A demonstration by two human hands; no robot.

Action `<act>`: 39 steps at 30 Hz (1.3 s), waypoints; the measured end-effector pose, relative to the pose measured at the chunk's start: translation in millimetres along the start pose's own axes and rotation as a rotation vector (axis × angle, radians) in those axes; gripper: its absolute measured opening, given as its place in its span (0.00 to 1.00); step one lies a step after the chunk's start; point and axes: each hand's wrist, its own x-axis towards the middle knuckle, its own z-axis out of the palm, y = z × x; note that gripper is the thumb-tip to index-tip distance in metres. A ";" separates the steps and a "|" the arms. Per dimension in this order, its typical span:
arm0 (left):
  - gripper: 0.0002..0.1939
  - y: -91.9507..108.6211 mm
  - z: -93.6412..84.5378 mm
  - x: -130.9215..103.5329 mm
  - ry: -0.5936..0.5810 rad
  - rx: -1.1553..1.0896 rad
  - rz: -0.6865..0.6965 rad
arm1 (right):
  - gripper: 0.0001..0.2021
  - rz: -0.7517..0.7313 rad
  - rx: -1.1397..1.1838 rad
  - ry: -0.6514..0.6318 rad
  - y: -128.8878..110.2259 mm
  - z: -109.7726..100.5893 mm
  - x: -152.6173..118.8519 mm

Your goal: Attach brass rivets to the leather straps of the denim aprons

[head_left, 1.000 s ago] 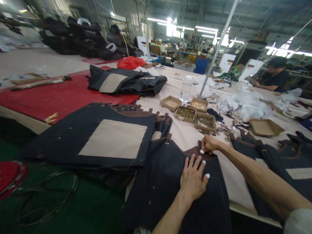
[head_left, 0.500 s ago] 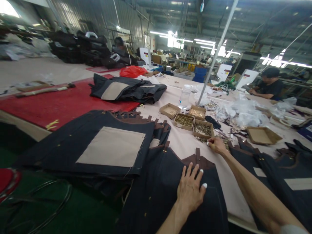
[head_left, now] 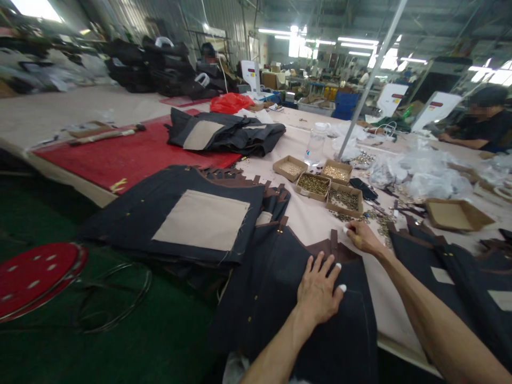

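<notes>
A big work hall with bright ceiling lights is seen, and a long table (head_left: 320,224) with a pale cloth fills the middle of it. A dark apron (head_left: 288,298) is laid flat over the near edge of the table, with its long way running from the person out toward the far side and its brown top edge (head_left: 332,249) pointed away. The left hand (head_left: 320,290) is pressed flat on the apron, palm down, with the fingers spread and stretched forward; nothing is gripped by it. White covers are worn on some fingertips (head_left: 342,288). The right arm is stretched farther out, and the right hand (head_left: 360,237) is set down just past the brown top edge, on the pale cloth. Its fingers are curled in, but it cannot be told if something small is pinched there. Loose small metal bits (head_left: 376,218) are scattered just beyond that hand. Four little cardboard trays (head_left: 320,184) full of such bits are lined up farther back. A stack of dark aprons with a tan pocket (head_left: 204,220) is piled to the left.
</notes>
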 end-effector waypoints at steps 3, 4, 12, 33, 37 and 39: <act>0.28 0.7 0.4 0.4 -0.002 0.004 -0.002 | 0.07 -0.149 0.144 -0.129 -21.2 10.0 -22.6; 0.28 0.9 0.4 0.6 -0.001 0.004 0.000 | 0.07 -0.163 0.158 -0.157 -26.5 13.1 -27.3; 0.27 4.9 -2.5 -2.0 -0.002 0.014 -0.006 | 0.06 -0.132 0.140 -0.197 -33.8 20.2 -27.4; 0.28 2.5 3.4 3.8 -0.015 0.001 -0.009 | 0.11 0.136 0.140 -0.327 -25.4 18.8 14.2; 0.27 7.1 5.0 -0.8 0.020 0.020 0.011 | 0.10 0.181 0.165 -0.346 -36.7 15.1 11.7; 0.26 7.2 6.3 -5.3 0.051 0.019 0.016 | 0.10 0.172 0.174 -0.380 -46.2 7.7 9.4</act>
